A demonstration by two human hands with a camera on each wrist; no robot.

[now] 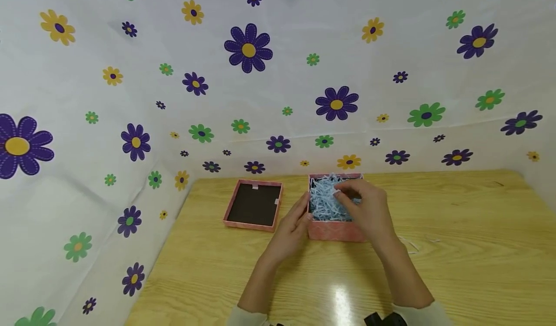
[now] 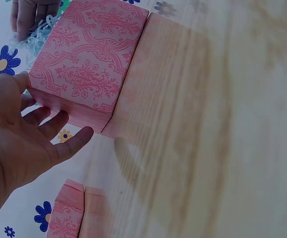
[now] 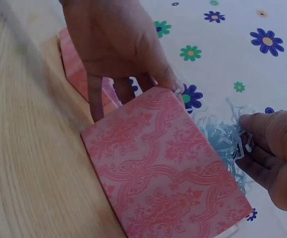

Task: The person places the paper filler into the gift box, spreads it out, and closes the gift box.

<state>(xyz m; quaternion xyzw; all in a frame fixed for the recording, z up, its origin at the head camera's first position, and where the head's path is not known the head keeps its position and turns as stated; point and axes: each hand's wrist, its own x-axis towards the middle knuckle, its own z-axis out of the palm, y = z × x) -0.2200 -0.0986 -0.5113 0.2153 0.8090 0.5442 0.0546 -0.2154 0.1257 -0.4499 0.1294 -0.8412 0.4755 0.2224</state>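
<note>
A pink patterned box (image 1: 336, 232) stands on the table, filled with light blue shredded paper (image 1: 325, 201) that rises above its rim. My left hand (image 1: 287, 233) rests against the box's left side, thumb at the top front corner and fingers fairly straight along the wall, as the left wrist view shows. Over the box's right part, my right hand (image 1: 369, 212) pinches strands of the shredded paper between thumb and fingers. The right wrist view shows these pale strands (image 3: 240, 144) at its fingertips.
The box's lid (image 1: 254, 204) lies inside-up to the left, with a dark inner face and a pink rim. A few loose white strands (image 1: 410, 245) lie on the wooden table (image 1: 469, 268) at the right. Flower-patterned cloth (image 1: 295, 84) hangs behind and at the left.
</note>
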